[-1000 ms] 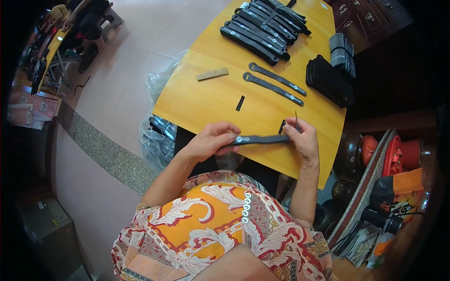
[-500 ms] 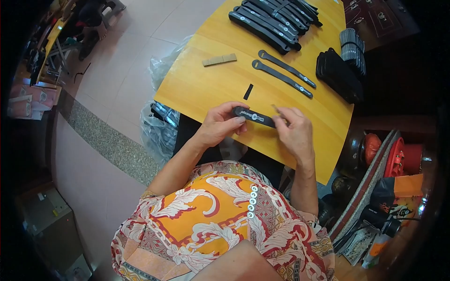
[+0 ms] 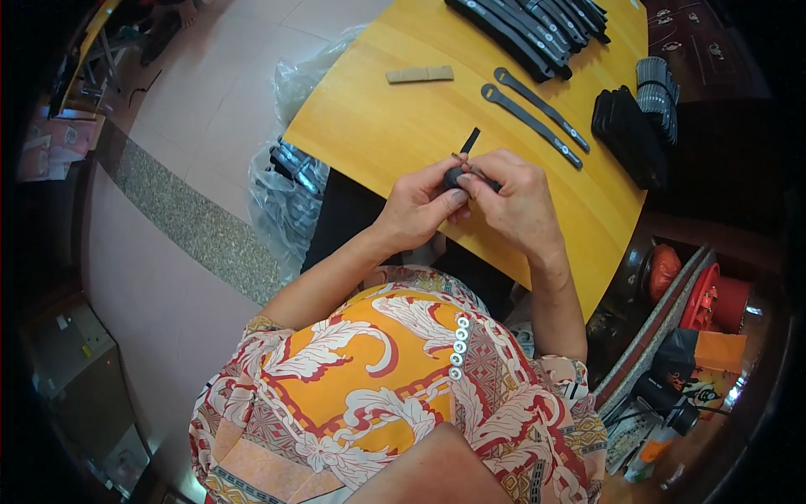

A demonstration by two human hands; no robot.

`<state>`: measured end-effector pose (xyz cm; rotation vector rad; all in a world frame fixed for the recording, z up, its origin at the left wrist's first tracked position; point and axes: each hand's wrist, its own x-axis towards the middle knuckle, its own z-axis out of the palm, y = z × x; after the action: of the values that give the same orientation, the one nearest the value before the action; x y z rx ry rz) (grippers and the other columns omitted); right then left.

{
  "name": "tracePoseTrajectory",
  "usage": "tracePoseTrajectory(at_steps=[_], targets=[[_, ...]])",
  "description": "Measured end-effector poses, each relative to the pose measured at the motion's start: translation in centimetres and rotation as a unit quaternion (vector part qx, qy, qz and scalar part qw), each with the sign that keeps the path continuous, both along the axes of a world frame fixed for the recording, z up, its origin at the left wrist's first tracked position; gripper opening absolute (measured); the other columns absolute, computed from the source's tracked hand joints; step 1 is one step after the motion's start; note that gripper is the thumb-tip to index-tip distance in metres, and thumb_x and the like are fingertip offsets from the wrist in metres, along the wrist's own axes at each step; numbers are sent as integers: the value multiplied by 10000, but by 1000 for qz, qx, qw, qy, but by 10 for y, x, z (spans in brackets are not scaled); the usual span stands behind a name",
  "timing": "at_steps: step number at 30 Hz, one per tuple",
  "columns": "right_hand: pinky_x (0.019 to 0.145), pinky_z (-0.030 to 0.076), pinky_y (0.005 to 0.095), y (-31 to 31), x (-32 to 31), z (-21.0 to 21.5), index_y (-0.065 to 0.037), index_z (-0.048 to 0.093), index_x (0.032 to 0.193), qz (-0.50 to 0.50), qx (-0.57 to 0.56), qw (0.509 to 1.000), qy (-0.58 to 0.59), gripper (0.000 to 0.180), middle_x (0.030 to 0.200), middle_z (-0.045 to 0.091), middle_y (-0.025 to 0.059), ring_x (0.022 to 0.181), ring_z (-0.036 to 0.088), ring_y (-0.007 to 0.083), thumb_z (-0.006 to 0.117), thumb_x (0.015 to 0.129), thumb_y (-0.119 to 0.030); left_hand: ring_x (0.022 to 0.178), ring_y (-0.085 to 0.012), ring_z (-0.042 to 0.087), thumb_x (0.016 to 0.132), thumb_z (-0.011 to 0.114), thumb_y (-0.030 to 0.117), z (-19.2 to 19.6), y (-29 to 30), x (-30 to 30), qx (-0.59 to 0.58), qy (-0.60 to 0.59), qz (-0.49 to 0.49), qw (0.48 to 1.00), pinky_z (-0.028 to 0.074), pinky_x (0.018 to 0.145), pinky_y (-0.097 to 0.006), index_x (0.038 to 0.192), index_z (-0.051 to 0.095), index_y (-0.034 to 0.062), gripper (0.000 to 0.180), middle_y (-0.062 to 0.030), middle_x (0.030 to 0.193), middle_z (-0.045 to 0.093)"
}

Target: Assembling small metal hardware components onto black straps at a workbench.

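The tabletop [image 3: 348, 126] stretches from the frame's centre to its upper right. Mid-frame, over its near edge, the left grip [image 3: 420, 206] and right grip [image 3: 516, 202] meet around a strap [image 3: 454, 178]. A strip [image 3: 473, 139] lies just above them, with cardboard [image 3: 420, 74] to its upper left and two loose straps [image 3: 535, 126] side by side rightward. A strap pile [image 3: 537, 34] lies at top; farther right, a bundle [image 3: 657, 97] sits behind a stack [image 3: 625, 134].

Moderate light falls evenly on the broad yellow wooden desk [image 3: 361, 118]; glints mark the crumpled clear plastic bag [image 3: 281, 214] by its left edge. Shadows deepen beyond the right edge. Fisheye distortion bends outlines; black vignetting rings the view.
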<state>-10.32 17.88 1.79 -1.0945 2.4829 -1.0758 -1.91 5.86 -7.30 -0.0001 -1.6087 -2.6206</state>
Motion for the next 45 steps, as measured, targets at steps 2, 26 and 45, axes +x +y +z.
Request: tracePoseTrajectory(at_steps=[2,26,45], targets=[[629,485,353,0,-4,2,-50,681,880,23,16,1000,-12,154,756,623,149,696,611,292,640,742,-104,693,-74,568,891,508,24,8,2,1,-20,-5,15,1000,475,612,-206,1228,453,-22,344,-29,852,584],[634,512,382,-12,11,24,9,610,784,98,279,937,184,176,744,615,184,700,635,317,623,670,-125,654,-88,502,830,540,61,7,19,0,-149,44,81,985,431,585,-244,939,594,-27,150,-47,708,571],[502,413,303,14,-12,-10,39,563,691,-55,-1,974,-220,115,558,524,136,511,506,160,542,691,-74,667,-49,519,870,567,101,18,13,3,-36,-26,33,998,446,610,-192,999,582,4,162,-6,776,577]])
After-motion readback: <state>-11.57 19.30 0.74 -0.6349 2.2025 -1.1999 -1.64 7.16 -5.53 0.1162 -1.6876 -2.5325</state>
